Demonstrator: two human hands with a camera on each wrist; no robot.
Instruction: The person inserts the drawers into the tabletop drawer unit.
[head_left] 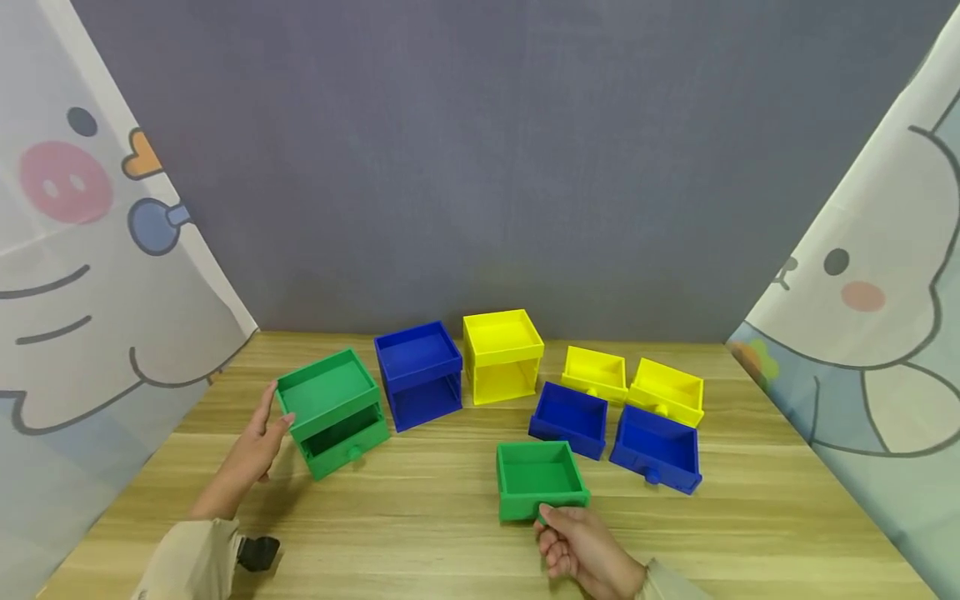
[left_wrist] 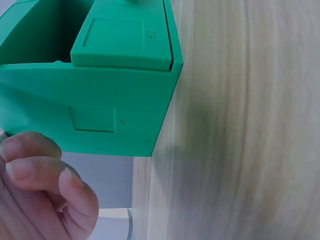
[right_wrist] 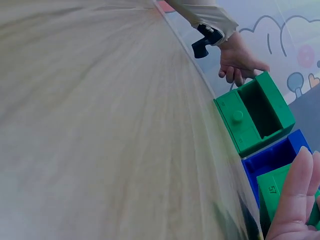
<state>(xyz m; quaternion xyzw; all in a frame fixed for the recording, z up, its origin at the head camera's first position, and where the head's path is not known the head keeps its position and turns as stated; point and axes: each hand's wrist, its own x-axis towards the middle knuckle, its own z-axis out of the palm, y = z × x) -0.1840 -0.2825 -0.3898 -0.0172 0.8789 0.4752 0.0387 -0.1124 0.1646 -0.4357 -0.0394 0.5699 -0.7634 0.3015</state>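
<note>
The right hand (head_left: pixel 588 546) is pinching the loose green drawer (head_left: pixel 540 469) at its near front, thumb against the face, probably because the knob there is offering the handiest grip; the fingers are hiding that knob. The drawer is facing hollow side up over the middle near part of the bench (head_left: pixel 420 533), and whether it is touching the wood I cannot tell. At the left, the left hand (head_left: pixel 255 446) is resting against the green cabinet (head_left: pixel 327 387), index finger extending along the left side, thumb lying by the top rim, the other fingers hanging loosely curled, seemingly for steadying. The cabinet's upper slot is gaping while a lower green drawer (head_left: pixel 348 450) is filling the space beneath. Farther back, the blue cabinet (head_left: pixel 418 357) and yellow cabinet (head_left: pixel 504 333) are standing with hollow fronts facing near. Two yellow drawers (head_left: pixel 595 369) and two blue drawers (head_left: pixel 572 412) are lying grouped by colour at the right, apparently for easy picking.
</note>
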